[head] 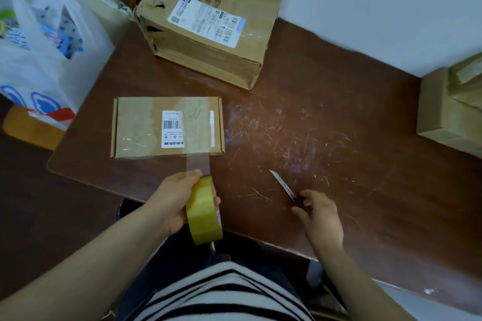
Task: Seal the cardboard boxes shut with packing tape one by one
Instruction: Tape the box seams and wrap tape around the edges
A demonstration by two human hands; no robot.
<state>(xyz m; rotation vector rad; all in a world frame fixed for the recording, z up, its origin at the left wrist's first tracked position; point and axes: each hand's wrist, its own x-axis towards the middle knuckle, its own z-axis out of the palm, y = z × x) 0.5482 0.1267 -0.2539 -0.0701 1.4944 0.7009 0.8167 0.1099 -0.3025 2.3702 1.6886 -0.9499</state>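
A flat cardboard box (140, 128) with a barcode label lies on the brown table (313, 117). A strip of clear tape (198, 163) runs across its top and down over the near edge to a yellowish tape roll (203, 212). My left hand (174, 200) grips that roll just off the table's near edge. My right hand (319, 216) rests on the table to the right, fingers around the handle of a utility knife (283, 186) whose blade points up and left.
A larger taped cardboard box (208, 41) with a shipping label stands at the back by the wall. Another cardboard box (451, 109) sits at the right edge. A white plastic bag (44, 41) stands left of the table. The tabletop is scratched.
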